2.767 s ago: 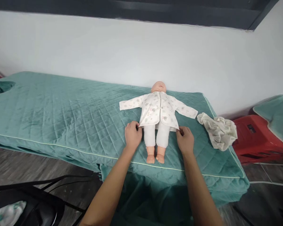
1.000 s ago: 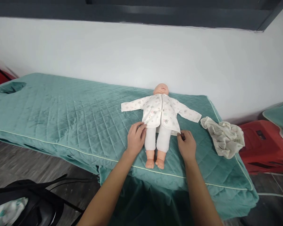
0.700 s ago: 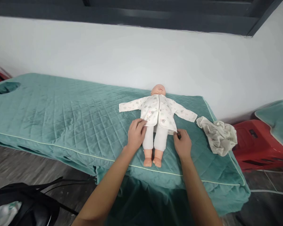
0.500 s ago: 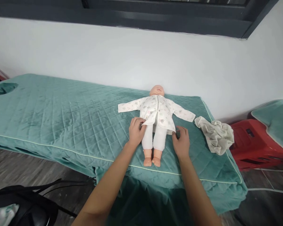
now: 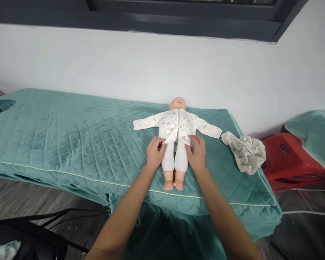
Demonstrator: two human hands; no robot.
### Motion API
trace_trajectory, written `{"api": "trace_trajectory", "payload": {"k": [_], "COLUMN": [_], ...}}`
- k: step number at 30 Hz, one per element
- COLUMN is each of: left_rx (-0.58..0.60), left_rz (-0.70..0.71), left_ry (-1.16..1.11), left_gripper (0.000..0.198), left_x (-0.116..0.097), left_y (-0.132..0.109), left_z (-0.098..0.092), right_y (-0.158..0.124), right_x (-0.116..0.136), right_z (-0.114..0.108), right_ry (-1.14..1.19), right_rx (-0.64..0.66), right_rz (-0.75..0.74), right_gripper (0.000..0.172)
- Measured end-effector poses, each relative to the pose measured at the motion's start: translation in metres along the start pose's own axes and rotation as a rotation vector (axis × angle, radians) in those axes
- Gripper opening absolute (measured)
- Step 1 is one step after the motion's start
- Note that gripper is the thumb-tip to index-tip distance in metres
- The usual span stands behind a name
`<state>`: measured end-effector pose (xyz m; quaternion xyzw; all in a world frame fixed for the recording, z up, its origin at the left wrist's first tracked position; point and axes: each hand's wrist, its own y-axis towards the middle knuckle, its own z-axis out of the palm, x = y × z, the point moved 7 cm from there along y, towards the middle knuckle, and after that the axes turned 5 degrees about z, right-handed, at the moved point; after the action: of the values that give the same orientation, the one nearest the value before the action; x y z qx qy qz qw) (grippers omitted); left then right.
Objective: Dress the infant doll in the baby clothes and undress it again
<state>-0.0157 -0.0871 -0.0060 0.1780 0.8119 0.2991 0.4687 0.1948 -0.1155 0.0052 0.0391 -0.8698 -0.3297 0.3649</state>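
Note:
A baby doll (image 5: 168,156) lies on its back, its head toward the wall and its feet toward me. It wears a white patterned jacket (image 5: 169,122) with both sleeves stretched out sideways. My left hand (image 5: 155,151) pinches the jacket's lower hem at the doll's left-hand side in view. On the other side, my right hand (image 5: 197,151) has its thumb and fingers closed on the opposite hem corner. The front of the jacket parts slightly below the chest, over the white legs.
A green quilted cover (image 5: 92,144) spreads over the bed. Crumpled patterned cloth (image 5: 246,153) lies near its right edge. Beyond that stands a red plastic stool (image 5: 289,162) beside another green cushion (image 5: 314,133). The white wall (image 5: 124,65) rises behind, and a black bag (image 5: 29,238) sits at lower left.
My right hand has moved left, bringing the jacket's right hem in against the doll's leg. My left hand stays at the left hem. The view has shifted slightly.

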Motion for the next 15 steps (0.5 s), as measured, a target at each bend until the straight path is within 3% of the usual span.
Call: {"api": "trace_trajectory", "payload": {"k": [3,7,12,15], "left_rx": [-0.024,-0.22,-0.518,-0.58], "left_rz": [-0.198,-0.472,-0.583,-0.591], "left_ry": [-0.083,-0.414,-0.641,-0.611], "left_gripper": [0.01,0.027,0.046,0.043], "left_x": [0.019,0.047,0.061,0.062], "left_y": [-0.002,-0.007,-0.012,-0.014], "left_z": [0.001,-0.003,-0.014,-0.019], "right_y": [0.009,0.014,-0.007,-0.02], "right_x": [-0.004,-0.031,-0.076,-0.079], "right_z": [0.004,0.004,-0.014,-0.021], "right_ry": [0.089,0.305,0.801,0.898], "right_rx": [-0.04,-0.118,-0.429,-0.39], "right_rz": [0.062,0.333,0.694,0.738], "right_gripper": [0.021,0.036,0.027,0.025]}}
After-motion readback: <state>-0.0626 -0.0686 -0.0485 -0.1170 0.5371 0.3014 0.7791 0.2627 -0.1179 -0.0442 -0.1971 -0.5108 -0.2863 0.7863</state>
